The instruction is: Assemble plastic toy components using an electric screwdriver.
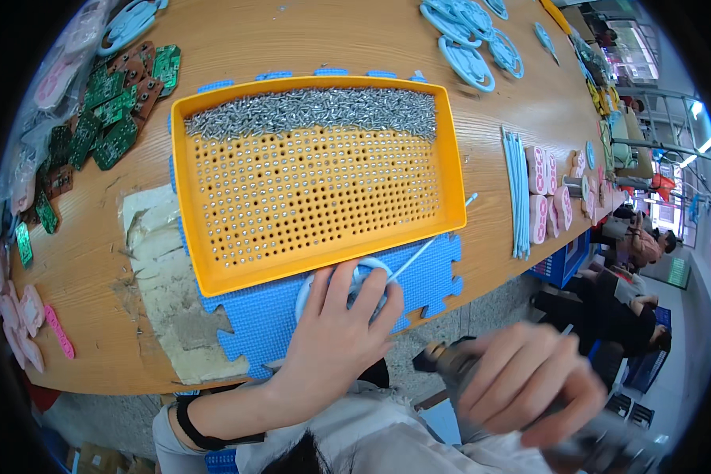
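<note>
My left hand (346, 320) presses down with bent, slightly spread fingers on a light-blue plastic wheel (302, 299), which rests on a blue foam mat (253, 324). A thin light-blue rod (420, 253) runs up and right from the wheel. My right hand (533, 387), smeared by motion, is wrapped around a dark power screwdriver (454, 365) off the table's front edge, apart from the wheel. Just beyond my left hand stands a yellow tray (456, 174). Loose silver screws (316, 110) are heaped along its far side, and others sit upright in its perforated plate.
Green and brown circuit boards (110, 103) lie at the left, near pink plastic parts (28, 316). More light-blue wheels (466, 63) are at the far right. Light-blue rods (517, 193) lie beside pink-and-white pieces (539, 170). People (632, 308) sit further right.
</note>
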Available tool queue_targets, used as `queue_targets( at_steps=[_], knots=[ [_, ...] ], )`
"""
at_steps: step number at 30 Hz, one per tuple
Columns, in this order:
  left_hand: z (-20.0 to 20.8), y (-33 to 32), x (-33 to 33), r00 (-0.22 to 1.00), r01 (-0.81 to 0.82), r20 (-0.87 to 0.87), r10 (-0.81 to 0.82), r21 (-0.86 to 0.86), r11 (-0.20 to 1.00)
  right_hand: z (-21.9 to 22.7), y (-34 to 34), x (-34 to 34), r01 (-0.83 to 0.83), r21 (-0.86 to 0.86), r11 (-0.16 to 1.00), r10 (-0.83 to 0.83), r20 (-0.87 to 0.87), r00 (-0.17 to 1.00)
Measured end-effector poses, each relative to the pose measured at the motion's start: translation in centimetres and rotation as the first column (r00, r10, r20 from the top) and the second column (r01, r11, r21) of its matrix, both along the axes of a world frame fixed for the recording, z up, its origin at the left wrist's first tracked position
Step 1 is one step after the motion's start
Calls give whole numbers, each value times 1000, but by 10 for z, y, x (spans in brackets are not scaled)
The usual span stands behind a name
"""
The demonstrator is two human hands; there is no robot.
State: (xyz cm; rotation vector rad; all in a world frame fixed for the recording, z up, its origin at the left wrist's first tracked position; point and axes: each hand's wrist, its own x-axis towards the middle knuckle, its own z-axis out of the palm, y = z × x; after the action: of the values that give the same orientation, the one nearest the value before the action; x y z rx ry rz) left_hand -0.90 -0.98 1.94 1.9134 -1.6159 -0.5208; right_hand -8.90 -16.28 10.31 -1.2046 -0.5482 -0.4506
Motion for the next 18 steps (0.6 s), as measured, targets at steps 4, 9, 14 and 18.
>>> queue_targets(
  at_steps=[4, 9, 14, 18],
  knots=[
    [2, -11, -9, 995, -56, 80, 52, 38, 998, 2, -33, 6, 420, -269, 867, -433, 13, 901],
    [1, -10, -7, 995, -63, 76, 59, 46, 997, -28, -52, 37, 569, -232, 789, -563, 98, 821],
    [0, -10, -8, 995, -79, 71, 76, 34, 996, -45, -56, 42, 566, -216, 795, -566, 68, 821],
    [0, -9, -7, 992, -97, 82, 94, 31, 995, -51, -54, 44, 599, -218, 770, -608, 29, 793]
  ],
)
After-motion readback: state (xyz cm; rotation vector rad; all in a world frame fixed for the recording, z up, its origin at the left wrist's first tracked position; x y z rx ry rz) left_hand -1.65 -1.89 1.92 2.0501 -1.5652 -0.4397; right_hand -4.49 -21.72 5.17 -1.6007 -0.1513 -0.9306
